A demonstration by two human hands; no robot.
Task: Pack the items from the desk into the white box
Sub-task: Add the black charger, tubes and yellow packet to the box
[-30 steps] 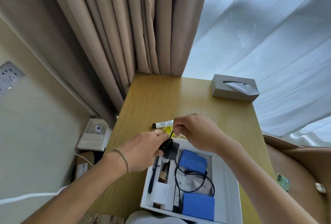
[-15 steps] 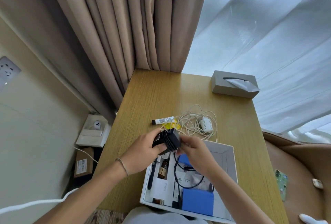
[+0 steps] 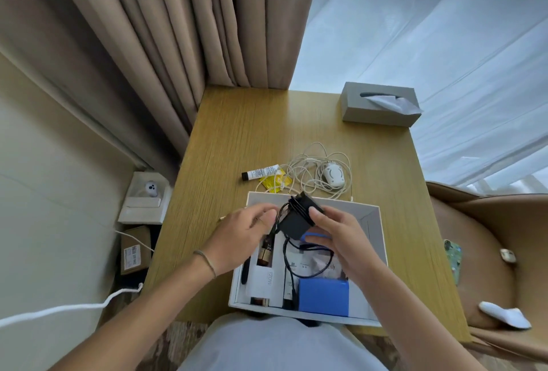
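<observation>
The white box (image 3: 374, 216) lies open at the desk's near edge. Over its far half my right hand (image 3: 335, 237) pinches a black power adapter (image 3: 298, 218) with its black cable wound round it; a loop of the cable hangs down into the box. My left hand (image 3: 237, 237) is at the adapter's left side, fingers at the cable. In the box lie a blue block (image 3: 323, 296), a white 120W charger (image 3: 264, 280), a small brown bottle and paper packets. On the desk behind the box lie a white cable tangle with a white puck (image 3: 333, 176), a small white tube (image 3: 259, 174) and a yellow sachet (image 3: 274, 185).
A grey tissue box (image 3: 379, 103) stands at the desk's far right corner. Beige curtains hang behind the desk (image 3: 252, 127). A brown armchair (image 3: 480, 252) with a phone on it stands to the right. Cardboard boxes and a white rope lie on the floor at left.
Both hands have drawn the adapter back from the desk to above the box. The white cable tangle and puck, hidden by my right hand a second ago, now show.
</observation>
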